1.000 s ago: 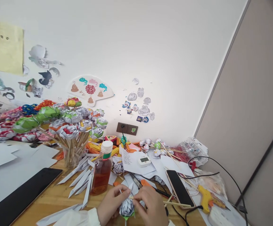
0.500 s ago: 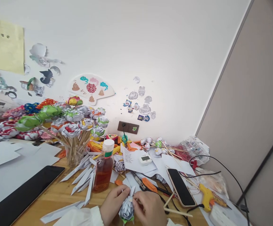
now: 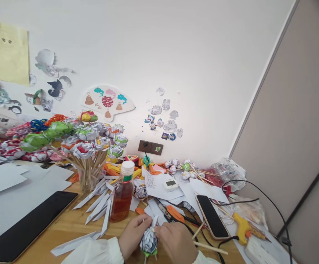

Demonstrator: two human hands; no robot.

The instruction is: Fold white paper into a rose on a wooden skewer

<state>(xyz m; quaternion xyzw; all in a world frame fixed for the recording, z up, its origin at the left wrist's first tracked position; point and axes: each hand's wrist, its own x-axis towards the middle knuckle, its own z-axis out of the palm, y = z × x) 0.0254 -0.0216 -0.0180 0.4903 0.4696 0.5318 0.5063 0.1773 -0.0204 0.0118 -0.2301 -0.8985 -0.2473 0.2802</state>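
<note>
A paper flower (image 3: 149, 241) of folded white-grey petals with a green base sits between my hands at the table's front edge, a thin stick below it. My left hand (image 3: 134, 234) is closed round its left side, thumb and fingers at the upper petals. My right hand (image 3: 177, 240) is curled, its thumb and forefinger pressed together against the flower's upper right edge; what lies between these fingertips is hidden. One pointed white petal (image 3: 155, 221) sticks up from the top between the hands. Just behind my left hand stands a bottle of reddish-brown liquid (image 3: 122, 196).
Folded paper strips (image 3: 97, 209) and a black tablet-like slab (image 3: 32, 227) lie to the left. A bunch of paper flowers (image 3: 84, 150) stands behind. On the right are a phone (image 3: 213, 216), a yellow glue gun (image 3: 242, 227), wooden sticks (image 3: 211, 247), cables and a utility knife (image 3: 163, 211).
My right hand has turned slightly, its fingers curling tighter at the petals' upper right. My left hand keeps its hold on the flower. The whole view has shifted a little.
</note>
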